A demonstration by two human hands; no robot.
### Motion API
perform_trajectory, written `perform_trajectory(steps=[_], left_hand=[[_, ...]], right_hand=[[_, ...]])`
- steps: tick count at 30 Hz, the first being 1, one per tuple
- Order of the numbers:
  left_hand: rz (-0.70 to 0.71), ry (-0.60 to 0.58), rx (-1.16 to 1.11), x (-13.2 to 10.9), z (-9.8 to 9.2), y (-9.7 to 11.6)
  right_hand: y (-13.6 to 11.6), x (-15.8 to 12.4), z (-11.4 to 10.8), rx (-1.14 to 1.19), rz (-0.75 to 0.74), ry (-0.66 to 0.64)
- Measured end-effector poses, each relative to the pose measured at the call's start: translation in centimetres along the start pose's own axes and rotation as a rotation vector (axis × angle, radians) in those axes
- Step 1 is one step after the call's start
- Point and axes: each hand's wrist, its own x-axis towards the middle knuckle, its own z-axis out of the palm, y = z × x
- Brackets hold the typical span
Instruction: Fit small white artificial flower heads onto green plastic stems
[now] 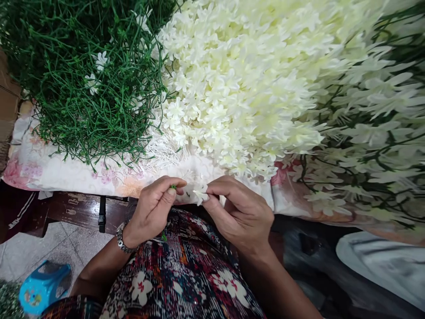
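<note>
Between finger and thumb, my left hand pinches a green artificial stem, and its small green tip pokes out above the thumb. My right hand pinches a small white artificial flower, holding it just right of the left fingertips. A narrow gap separates the flower from the stem. Beyond my left hand lies a heap of green plastic stems with a few white blossoms caught in it. Past my right hand rises a large pile of cream-white flowers.
Thin white sticks lie between the two heaps on a floral cloth. White flowers on green stems fill the right side. A blue plastic stool stands on the tiled floor at lower left. Someone's grey-clad leg is at right.
</note>
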Motion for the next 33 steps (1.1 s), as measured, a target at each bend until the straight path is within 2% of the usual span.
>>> perform_trajectory(steps=[3,5,12,24,33], left_hand=[[0.098,-0.027,0.172,0.0,-0.2,0.5],[0.135,-0.042,0.209,-0.1,-0.2,0.5],[0.054,-0.007,0.028,-0.7,0.5,-0.4],[0.157,0.001,0.1,0.1,0.2,-0.2],[0.258,0.009,0.101,0.3,0.3,-0.6]], right_hand=[[-0.5,0.3,-0.3,0.014,-0.039,-0.021],[-0.8,0.4,-0.6,0.007,-0.066,-0.051],[-1.4,1.0,-1.4,-0.126,-0.175,-0.152],[-1.4,1.7,-2.1,-0.303,-0.237,-0.384],[-1.3,1.6,-2.4,-0.35,-0.234,-0.404]])
